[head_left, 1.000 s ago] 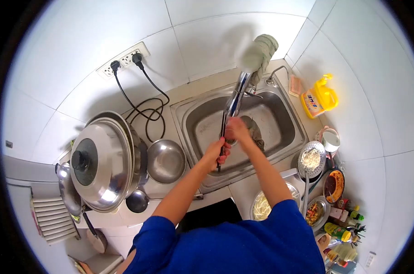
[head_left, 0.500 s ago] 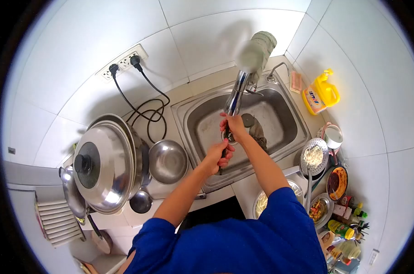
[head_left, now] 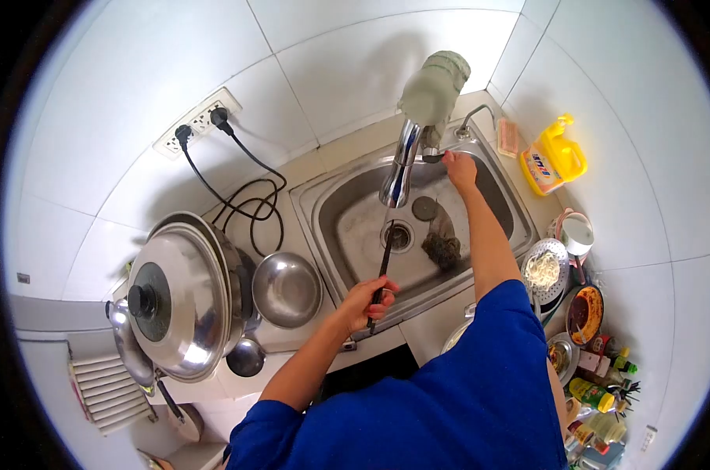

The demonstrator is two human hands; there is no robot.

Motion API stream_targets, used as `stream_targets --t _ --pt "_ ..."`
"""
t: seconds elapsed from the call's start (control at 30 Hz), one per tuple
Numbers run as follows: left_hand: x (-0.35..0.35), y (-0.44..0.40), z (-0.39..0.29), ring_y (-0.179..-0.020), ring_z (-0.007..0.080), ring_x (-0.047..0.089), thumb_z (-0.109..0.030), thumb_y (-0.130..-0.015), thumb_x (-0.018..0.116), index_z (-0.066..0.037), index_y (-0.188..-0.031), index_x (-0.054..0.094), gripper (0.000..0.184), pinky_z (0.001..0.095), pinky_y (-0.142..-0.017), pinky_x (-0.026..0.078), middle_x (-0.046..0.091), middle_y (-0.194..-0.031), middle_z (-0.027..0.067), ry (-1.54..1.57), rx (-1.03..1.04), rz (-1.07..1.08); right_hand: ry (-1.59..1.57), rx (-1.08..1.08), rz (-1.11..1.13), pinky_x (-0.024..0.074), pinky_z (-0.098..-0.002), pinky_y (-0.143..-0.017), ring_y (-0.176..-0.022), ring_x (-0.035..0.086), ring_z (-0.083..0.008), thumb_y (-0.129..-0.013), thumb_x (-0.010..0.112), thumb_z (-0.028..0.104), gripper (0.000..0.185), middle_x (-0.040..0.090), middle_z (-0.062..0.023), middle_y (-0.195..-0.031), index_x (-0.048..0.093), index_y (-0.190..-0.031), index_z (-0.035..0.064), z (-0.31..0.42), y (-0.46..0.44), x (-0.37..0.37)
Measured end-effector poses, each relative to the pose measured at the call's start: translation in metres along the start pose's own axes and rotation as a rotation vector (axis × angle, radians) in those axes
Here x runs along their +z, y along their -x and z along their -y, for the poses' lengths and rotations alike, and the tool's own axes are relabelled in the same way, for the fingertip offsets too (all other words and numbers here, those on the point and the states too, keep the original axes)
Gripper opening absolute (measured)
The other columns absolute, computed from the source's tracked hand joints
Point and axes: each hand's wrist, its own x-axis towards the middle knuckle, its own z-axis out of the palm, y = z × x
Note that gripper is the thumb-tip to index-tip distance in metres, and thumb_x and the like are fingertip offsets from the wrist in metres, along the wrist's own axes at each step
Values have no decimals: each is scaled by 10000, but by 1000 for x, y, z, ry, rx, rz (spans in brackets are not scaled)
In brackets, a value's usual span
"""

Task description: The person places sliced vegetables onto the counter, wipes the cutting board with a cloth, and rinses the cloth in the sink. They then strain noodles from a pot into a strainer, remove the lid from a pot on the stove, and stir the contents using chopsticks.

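Observation:
My left hand [head_left: 368,301] is closed round dark chopsticks [head_left: 386,254], whose far ends reach over the sink [head_left: 355,243] near the drain. My right hand [head_left: 460,168] is closed at the faucet handle [head_left: 433,158], on the right of the chrome faucet [head_left: 402,164]. A pale cloth [head_left: 437,86] is wrapped round the faucet's upper part. In the basin, a dark scrubber [head_left: 442,249] and a round drain cover [head_left: 424,208] lie right of the drain.
Left of the sink stand a metal bowl [head_left: 287,290], a ladle [head_left: 246,357] and a large lidded pot [head_left: 190,298]. At the right are a yellow soap bottle [head_left: 553,160], a skimmer with pale strips [head_left: 543,270], a sauce pan [head_left: 583,313] and several bottles.
My right hand has left the chopsticks and moved up and right to the faucet handle. My left hand has drawn back toward the sink's front edge, still holding the chopsticks.

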Motion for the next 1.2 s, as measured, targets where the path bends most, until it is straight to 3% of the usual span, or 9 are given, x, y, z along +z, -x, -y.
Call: stream_targets --t 0.17,0.23,0.27,0.37,0.53,0.6,0.67,0.83,1.2 --pt "0 -4 -3 -415 63 309 -171 -871 399 -17 -946 484 192 211 -376 250 459 -595 10 -33 64 -55 -80 -76 33 428 -428 -688 -812 552 -345 -809 444 193 265 582 -165 -810 531 -1030 75 26 95 29" --pt "-6 -10 -4 -424 84 358 -173 -858 408 -9 -931 490 197 226 -374 274 482 -611 30 -135 50 -94 -173 69 374 436 -400 -721 -884 528 -326 -740 499 89 357 484 -131 -1069 495 -1096 104 80 159 -3" --pt "-5 -14 -3 -434 105 407 -175 -846 416 -1 -916 495 203 242 -372 299 504 -628 50 -213 89 -159 -84 -348 316 439 -374 -726 -894 512 -314 -727 514 82 347 423 -132 -1133 509 -1072 111 83 186 -2" --pt "17 -8 4 -498 138 489 -262 -861 419 5 -960 476 290 271 -403 397 524 -657 67 -581 14 -116 -36 -697 322 439 -348 -712 -877 509 -303 -715 529 81 341 451 -124 -1063 518 -1055 107 97 220 -43" --pt "72 32 10 -605 171 552 -403 -868 405 -22 -1089 417 441 318 -510 508 540 -784 113 -539 21 92 -652 22 52 430 -261 -661 -779 521 -178 -754 528 47 202 487 -76 -928 528 -956 50 67 243 -108" --pt "66 35 18 -644 174 563 -400 -867 410 -41 -1120 417 440 303 -520 501 553 -825 125 -695 113 145 -518 35 -454 437 -222 -635 -728 540 -129 -792 522 41 81 532 -33 -799 545 -869 35 38 244 -151" --pt "50 32 26 -650 166 556 -368 -869 422 -42 -1106 427 403 296 -533 498 547 -827 116 -722 105 108 -884 494 -659 470 -245 -543 -631 584 -153 -787 543 45 79 567 -70 -693 536 -864 27 -1 256 -191" --pt "27 44 42 -663 149 546 -302 -873 439 -42 -1074 450 328 279 -566 485 542 -828 100 -700 109 -4 -1143 761 -1137 534 -284 -552 -647 592 -226 -811 531 61 162 550 -144 -780 463 -866 -76 -94 287 -225" --pt "6 58 56 -662 137 540 -252 -882 429 -41 -1055 465 276 257 -564 471 563 -814 91 -720 196 -81 -1587 876 -736 519 -383 -765 -871 571 -349 -846 404 58 203 547 -246 -921 441 -921 -127 -129 280 -206"
